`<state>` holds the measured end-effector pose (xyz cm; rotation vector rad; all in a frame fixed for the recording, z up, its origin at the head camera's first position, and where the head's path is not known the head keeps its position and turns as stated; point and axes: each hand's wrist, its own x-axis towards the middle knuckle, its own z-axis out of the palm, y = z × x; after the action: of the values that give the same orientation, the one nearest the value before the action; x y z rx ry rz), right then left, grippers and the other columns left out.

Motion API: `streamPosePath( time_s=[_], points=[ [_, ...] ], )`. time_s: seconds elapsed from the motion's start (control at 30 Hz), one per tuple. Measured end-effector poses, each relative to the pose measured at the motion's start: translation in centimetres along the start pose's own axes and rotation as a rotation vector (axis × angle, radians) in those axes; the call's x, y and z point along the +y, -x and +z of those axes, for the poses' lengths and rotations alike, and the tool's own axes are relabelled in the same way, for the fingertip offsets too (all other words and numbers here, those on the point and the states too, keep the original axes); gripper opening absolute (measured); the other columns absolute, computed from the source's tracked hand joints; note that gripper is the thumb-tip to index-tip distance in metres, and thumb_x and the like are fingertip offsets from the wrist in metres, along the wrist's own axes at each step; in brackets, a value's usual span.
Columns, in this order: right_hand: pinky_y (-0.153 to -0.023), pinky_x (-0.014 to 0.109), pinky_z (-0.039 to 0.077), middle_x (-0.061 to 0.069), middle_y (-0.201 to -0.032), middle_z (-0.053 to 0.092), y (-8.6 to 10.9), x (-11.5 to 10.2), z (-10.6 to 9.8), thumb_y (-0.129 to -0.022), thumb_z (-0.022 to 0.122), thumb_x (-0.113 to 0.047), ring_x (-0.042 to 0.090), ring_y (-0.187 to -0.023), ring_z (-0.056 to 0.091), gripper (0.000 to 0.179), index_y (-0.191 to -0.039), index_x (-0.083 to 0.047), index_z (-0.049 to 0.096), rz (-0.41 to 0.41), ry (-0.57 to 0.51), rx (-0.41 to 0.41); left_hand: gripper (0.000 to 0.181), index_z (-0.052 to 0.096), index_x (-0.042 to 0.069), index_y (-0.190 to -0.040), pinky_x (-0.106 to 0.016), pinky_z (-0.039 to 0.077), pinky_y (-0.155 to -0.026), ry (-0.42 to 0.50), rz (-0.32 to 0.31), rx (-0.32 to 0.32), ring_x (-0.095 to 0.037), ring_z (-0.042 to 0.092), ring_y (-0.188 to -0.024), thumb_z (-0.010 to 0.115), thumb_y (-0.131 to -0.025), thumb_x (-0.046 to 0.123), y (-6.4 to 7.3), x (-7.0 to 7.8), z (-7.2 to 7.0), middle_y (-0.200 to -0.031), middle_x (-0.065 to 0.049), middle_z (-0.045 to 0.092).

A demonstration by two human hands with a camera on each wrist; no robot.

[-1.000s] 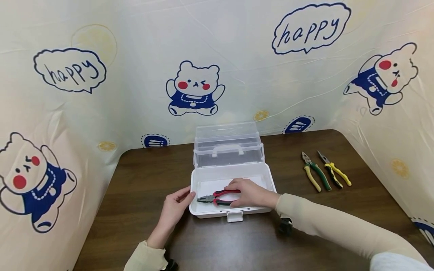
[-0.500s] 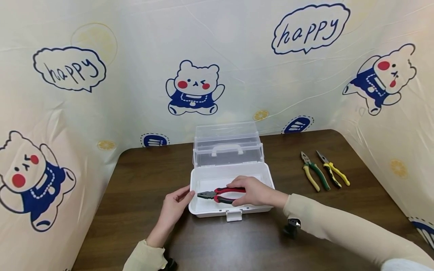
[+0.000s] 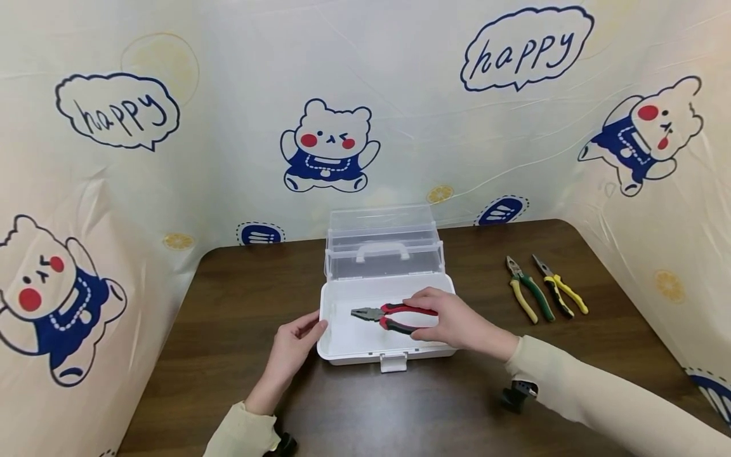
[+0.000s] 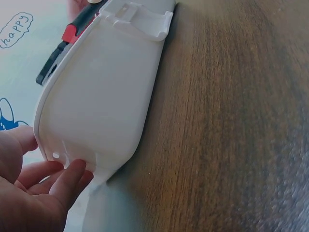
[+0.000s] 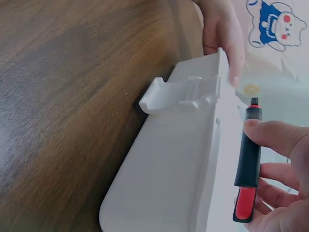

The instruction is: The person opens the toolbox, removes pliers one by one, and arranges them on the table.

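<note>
A white toolbox (image 3: 354, 355) sits on the table with its clear lid (image 3: 382, 222) folded back. My left hand (image 3: 294, 343) holds the box's left end; in the left wrist view the thumb goes over the rim while the fingers (image 4: 72, 176) press the outer wall. Combination pliers (image 3: 396, 326) with red and black handles hang over the box's inside, their jaws pointing left and handles spread. My right hand (image 3: 448, 320) grips them by the handle ends. The right wrist view shows the thumb (image 5: 265, 133) lying on one black-and-red handle (image 5: 248, 154).
To the right on the brown table (image 3: 257, 279) lie green-and-cream pliers (image 3: 531, 292) and yellow-and-black long-nose pliers (image 3: 559, 289). A latch (image 3: 393, 363) juts from the box's front. A printed curtain (image 3: 411, 114) encloses the table's back and sides.
The right hand has lifted the red and black pliers up from the box's floor and shifted them to the right. The left hand has stayed at the box's left end.
</note>
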<state>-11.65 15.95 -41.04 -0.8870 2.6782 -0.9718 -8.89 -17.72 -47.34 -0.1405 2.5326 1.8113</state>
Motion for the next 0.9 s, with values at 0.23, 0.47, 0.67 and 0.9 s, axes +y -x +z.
streamPosePath(
  time_s=[0.23, 0.47, 0.67, 0.9],
  points=[
    [-0.081, 0.037, 0.055, 0.012, -0.129, 0.066, 1.7, 1.0, -1.5, -0.086, 0.087, -0.025, 0.027, -0.104, 0.062, 0.055, -0.135, -0.007, 0.07, 0.091, -0.012, 0.117, 0.04, 0.068, -0.002, -0.134, -0.012, 0.051, -0.081, -0.003, -0.002, 0.007, -0.022, 0.068, -0.114, 0.074, -0.099, 0.018, 0.0, -0.1, 0.1, -0.129, -0.021, 0.07],
    [-0.088, 0.044, 0.054, 0.013, -0.13, 0.066, 3.5, 2.1, -2.5, -0.086, 0.088, -0.024, 0.03, -0.109, 0.063, 0.056, -0.135, -0.007, 0.07, 0.194, 0.026, 0.225, 0.04, 0.069, -0.002, -0.133, -0.013, 0.051, -0.082, -0.012, 0.002, 0.005, -0.023, 0.069, -0.113, 0.074, -0.099, 0.017, -0.2, -0.3, 0.1, -0.128, -0.022, 0.071],
    [-0.086, 0.045, 0.052, 0.018, -0.133, 0.066, 4.8, 3.2, -3.5, -0.088, 0.086, -0.027, 0.035, -0.112, 0.063, 0.057, -0.137, -0.006, 0.068, 0.282, 0.031, 0.293, 0.039, 0.069, -0.001, -0.133, -0.014, 0.052, -0.083, -0.019, -0.014, 0.008, -0.018, 0.069, -0.111, 0.074, -0.099, 0.017, -0.3, -0.5, 0.1, -0.127, -0.02, 0.071],
    [-0.085, 0.045, 0.049, 0.02, -0.135, 0.065, 5.8, 4.7, -4.0, -0.089, 0.084, -0.032, 0.037, -0.112, 0.061, 0.06, -0.139, -0.005, 0.066, 0.368, 0.005, 0.362, 0.039, 0.07, -0.001, -0.133, -0.013, 0.052, -0.082, -0.005, -0.013, 0.01, -0.018, 0.069, -0.111, 0.074, -0.099, 0.017, -0.1, -0.2, 0.2, -0.127, -0.021, 0.071]
  ],
)
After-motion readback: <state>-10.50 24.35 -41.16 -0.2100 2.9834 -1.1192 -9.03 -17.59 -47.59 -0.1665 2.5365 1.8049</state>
